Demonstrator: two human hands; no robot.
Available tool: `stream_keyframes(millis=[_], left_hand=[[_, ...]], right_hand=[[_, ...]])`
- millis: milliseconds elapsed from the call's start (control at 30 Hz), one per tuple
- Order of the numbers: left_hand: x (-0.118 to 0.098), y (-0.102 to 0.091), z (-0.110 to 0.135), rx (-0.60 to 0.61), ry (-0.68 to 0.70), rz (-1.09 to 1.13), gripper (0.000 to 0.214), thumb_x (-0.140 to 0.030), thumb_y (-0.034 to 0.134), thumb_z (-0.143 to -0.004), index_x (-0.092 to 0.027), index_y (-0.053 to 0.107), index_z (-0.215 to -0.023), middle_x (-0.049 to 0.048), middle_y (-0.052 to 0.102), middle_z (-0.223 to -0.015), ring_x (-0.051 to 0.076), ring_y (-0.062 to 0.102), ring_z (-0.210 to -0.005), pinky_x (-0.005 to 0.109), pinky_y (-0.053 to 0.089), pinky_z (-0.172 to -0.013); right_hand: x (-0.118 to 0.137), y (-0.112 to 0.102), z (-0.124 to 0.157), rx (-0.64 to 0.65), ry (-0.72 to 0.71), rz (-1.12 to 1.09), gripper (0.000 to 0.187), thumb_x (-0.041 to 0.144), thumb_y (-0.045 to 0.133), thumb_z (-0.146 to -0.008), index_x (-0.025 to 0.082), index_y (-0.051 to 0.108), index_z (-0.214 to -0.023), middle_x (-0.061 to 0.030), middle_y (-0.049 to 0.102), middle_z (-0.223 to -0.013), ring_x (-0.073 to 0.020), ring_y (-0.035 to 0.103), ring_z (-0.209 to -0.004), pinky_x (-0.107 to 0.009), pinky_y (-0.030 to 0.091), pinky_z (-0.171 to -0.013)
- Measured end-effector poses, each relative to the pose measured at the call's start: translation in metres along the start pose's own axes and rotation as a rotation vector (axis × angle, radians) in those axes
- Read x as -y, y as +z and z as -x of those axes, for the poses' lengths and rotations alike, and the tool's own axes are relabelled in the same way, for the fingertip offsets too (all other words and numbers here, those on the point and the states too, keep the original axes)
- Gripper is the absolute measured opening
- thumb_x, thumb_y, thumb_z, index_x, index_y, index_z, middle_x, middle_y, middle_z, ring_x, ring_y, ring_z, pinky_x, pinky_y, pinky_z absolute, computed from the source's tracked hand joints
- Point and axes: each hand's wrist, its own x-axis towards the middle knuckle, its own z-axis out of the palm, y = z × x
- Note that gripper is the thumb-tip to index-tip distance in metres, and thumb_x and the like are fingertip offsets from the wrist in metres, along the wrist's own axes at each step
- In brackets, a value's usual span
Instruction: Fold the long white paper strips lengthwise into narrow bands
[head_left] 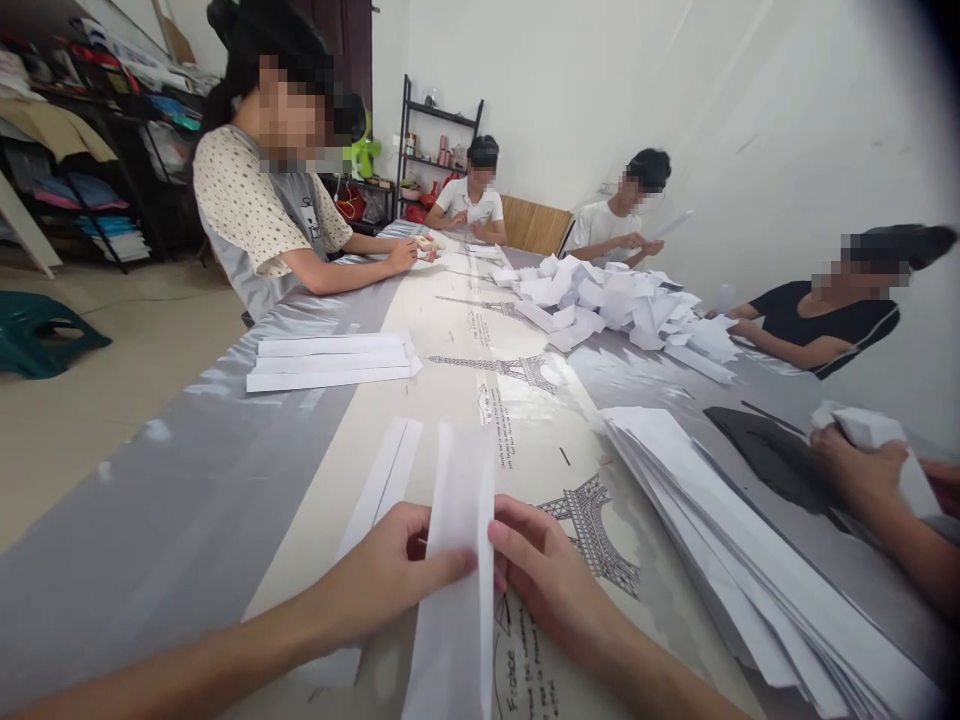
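Observation:
A long white folded paper strip [457, 480] stands lengthwise before me, held above the table. My left hand [409, 560] grips its left side, with the thumb lying across the front face. On the right edge, my right hand [536, 555] pinches a narrow upright fold between thumb and fingers. Beneath and to the left, another folded paper strip [386, 470] lies on the table, partly covered by my left hand and forearm. The lower end of the held strip runs out of view.
Folded strips [330, 362] lie side by side at the left. A stack of long papers [720, 530] is at the right, with a heap of folded white papers [615, 300] beyond. Several people sit around the table [225, 480]; a co-worker's hand [862, 470] holds folded paper at far right.

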Motion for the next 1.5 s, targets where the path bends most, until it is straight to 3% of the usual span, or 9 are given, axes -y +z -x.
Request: stream_keyframes(millis=[133, 233, 333, 433, 600, 767, 967, 1167, 1500], left_hand=[[-0.007, -0.005, 0.003, 0.167, 0.081, -0.038, 0.018, -0.035, 0.071, -0.089, -0.019, 0.079, -0.094, 0.0045, 0.074, -0.101, 0.022, 0.068, -0.092, 0.033, 0.054, -0.086], [-0.010, -0.013, 0.002, 0.236, 0.126, 0.044, 0.036, -0.046, 0.054, -0.100, -0.018, 0.077, -0.098, 0.0069, 0.072, -0.099, 0.021, 0.067, -0.085, 0.032, 0.056, -0.076], [-0.012, -0.017, -0.002, 0.161, 0.169, 0.106, 0.048, -0.052, 0.044, -0.103, -0.016, 0.073, -0.090, 0.0068, 0.069, -0.087, 0.020, 0.067, -0.077, 0.030, 0.054, -0.066], [-0.011, -0.017, -0.006, 0.013, 0.176, 0.049, 0.033, -0.047, 0.064, -0.095, -0.016, 0.071, -0.085, 0.0025, 0.067, -0.075, 0.015, 0.061, -0.063, 0.025, 0.049, -0.057], [-0.008, -0.021, -0.008, -0.099, 0.176, 0.041, 0.030, -0.045, 0.070, -0.091, -0.016, 0.072, -0.081, 0.0014, 0.067, -0.073, 0.012, 0.055, -0.063, 0.023, 0.047, -0.061], [-0.009, -0.024, -0.007, -0.074, 0.087, 0.083, 0.033, -0.050, 0.072, -0.088, -0.017, 0.072, -0.085, 0.0048, 0.074, -0.086, 0.019, 0.065, -0.076, 0.029, 0.051, -0.071], [-0.008, -0.025, -0.006, -0.040, 0.052, 0.133, 0.039, -0.054, 0.072, -0.087, -0.015, 0.072, -0.086, 0.0079, 0.075, -0.087, 0.024, 0.070, -0.080, 0.033, 0.053, -0.076], [-0.014, -0.024, -0.004, -0.048, 0.034, 0.132, 0.029, -0.047, 0.077, -0.082, -0.018, 0.074, -0.085, 0.0033, 0.072, -0.082, 0.019, 0.065, -0.075, 0.028, 0.049, -0.069], [-0.012, -0.030, -0.008, -0.108, 0.044, 0.054, 0.031, -0.049, 0.074, -0.086, -0.019, 0.079, -0.086, 0.0045, 0.074, -0.087, 0.020, 0.063, -0.078, 0.029, 0.047, -0.072]], right_hand=[[0.001, 0.001, 0.001, 0.026, -0.011, 0.013, 0.023, 0.037, 0.082, -0.084, 0.019, 0.071, -0.090, 0.0019, 0.059, -0.075, -0.0097, 0.047, -0.064, -0.025, 0.037, -0.062], [0.007, 0.001, 0.001, 0.003, 0.021, 0.001, 0.026, 0.036, 0.084, -0.082, 0.019, 0.071, -0.096, -0.0012, 0.064, -0.085, -0.0111, 0.054, -0.068, -0.023, 0.036, -0.057], [0.011, 0.001, 0.001, -0.005, 0.073, 0.035, 0.027, 0.034, 0.084, -0.082, 0.019, 0.070, -0.100, -0.0025, 0.068, -0.086, -0.0134, 0.060, -0.069, -0.023, 0.038, -0.055], [0.010, 0.002, 0.001, 0.065, 0.102, 0.080, 0.026, 0.034, 0.084, -0.081, 0.018, 0.069, -0.096, -0.0034, 0.069, -0.088, -0.0156, 0.063, -0.074, -0.023, 0.041, -0.056], [0.007, 0.001, 0.001, -0.025, 0.034, 0.246, 0.035, 0.048, 0.069, -0.093, 0.017, 0.068, -0.077, 0.0025, 0.055, -0.067, -0.0082, 0.046, -0.055, -0.022, 0.034, -0.049], [0.009, -0.001, 0.002, -0.035, -0.090, 0.428, 0.036, 0.043, 0.073, -0.090, 0.017, 0.067, -0.065, 0.0036, 0.051, -0.060, -0.0082, 0.043, -0.051, -0.024, 0.034, -0.050], [0.009, 0.001, 0.003, -0.041, -0.071, 0.401, 0.036, 0.047, 0.072, -0.090, 0.020, 0.068, -0.067, 0.0034, 0.052, -0.059, -0.0096, 0.042, -0.049, -0.026, 0.033, -0.048], [0.006, 0.000, 0.004, -0.085, -0.103, 0.430, 0.033, 0.042, 0.074, -0.088, 0.019, 0.066, -0.065, 0.0022, 0.053, -0.064, -0.0107, 0.042, -0.055, -0.027, 0.032, -0.053], [0.014, -0.001, 0.005, 0.006, -0.049, 0.449, 0.032, 0.044, 0.066, -0.094, 0.020, 0.065, -0.074, 0.0022, 0.052, -0.069, -0.0112, 0.041, -0.059, -0.027, 0.031, -0.054]])
